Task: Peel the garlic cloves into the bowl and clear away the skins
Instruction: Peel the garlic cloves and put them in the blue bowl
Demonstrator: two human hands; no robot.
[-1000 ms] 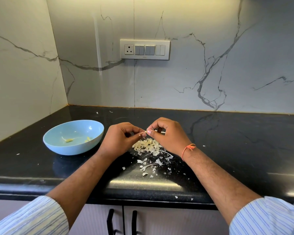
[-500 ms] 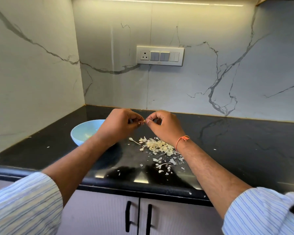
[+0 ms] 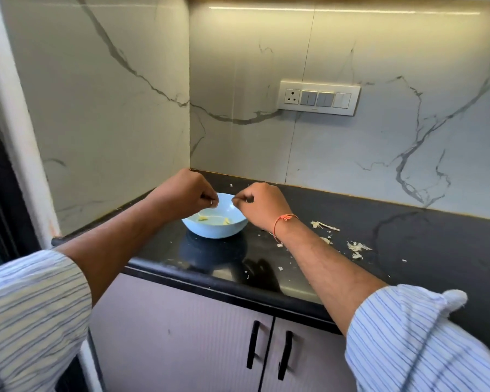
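- the cabinet doors [image 3: 210, 349] stand nearest, under the black counter [image 3: 408, 230]; its front edge [image 3: 210, 281] already carries flecks of skin, and a sleeve brushing past could push them to the floor.
- loose garlic skins [image 3: 357, 247] lie on the counter to the right of the right arm, well apart from the bowl; sweeping too fast would likely scatter them further.
- the blue bowl [image 3: 215, 230] sits below both hands with a few peeled garlic cloves [image 3: 227, 221] inside.
- the left hand [image 3: 187, 196] has its fingers curled, pinching a small white piece; the right hand [image 3: 259, 205] is curled too, pinching something too small to name.
- if the piece over the bowl is skin and slips, it lands among the cloves.
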